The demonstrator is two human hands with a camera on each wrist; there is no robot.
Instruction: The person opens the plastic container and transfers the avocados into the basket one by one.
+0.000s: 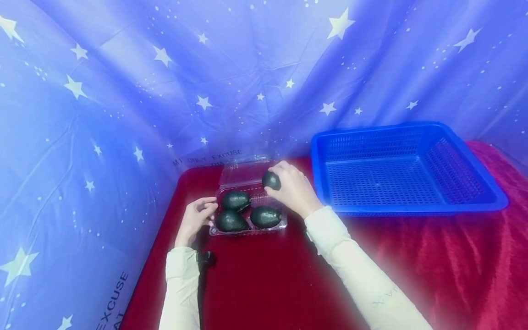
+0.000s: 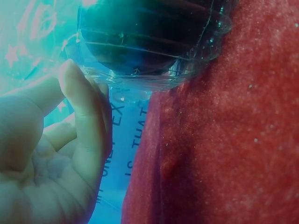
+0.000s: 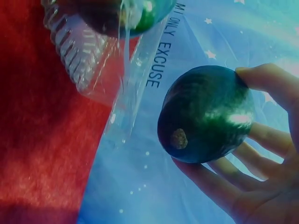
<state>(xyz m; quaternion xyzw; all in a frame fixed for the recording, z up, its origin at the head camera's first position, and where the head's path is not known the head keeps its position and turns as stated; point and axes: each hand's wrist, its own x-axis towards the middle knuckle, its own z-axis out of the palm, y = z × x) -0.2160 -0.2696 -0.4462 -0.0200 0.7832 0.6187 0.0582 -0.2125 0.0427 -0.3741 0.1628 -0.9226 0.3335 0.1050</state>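
Three dark green avocados lie in a clear plastic clamshell box (image 1: 247, 233): one at the back left (image 1: 236, 200), one at the front left (image 1: 231, 221), and one at the front right (image 1: 266, 217). My right hand (image 1: 290, 185) grips another avocado (image 3: 205, 114) above the box's back right part. Its stem scar shows in the right wrist view, with the thumb and fingers spread around it. At the box's left edge, my left hand (image 1: 194, 221) pinches the plastic rim between thumb and finger. In the left wrist view, an avocado (image 2: 135, 42) shows through the box wall.
The box's lid (image 1: 241, 173) stands open toward the back. A blue perforated plastic basket (image 1: 412, 208) is to the right on the red cloth-covered table (image 1: 255, 284). Blue curtains with white stars (image 1: 247, 68) hang behind and to the left.
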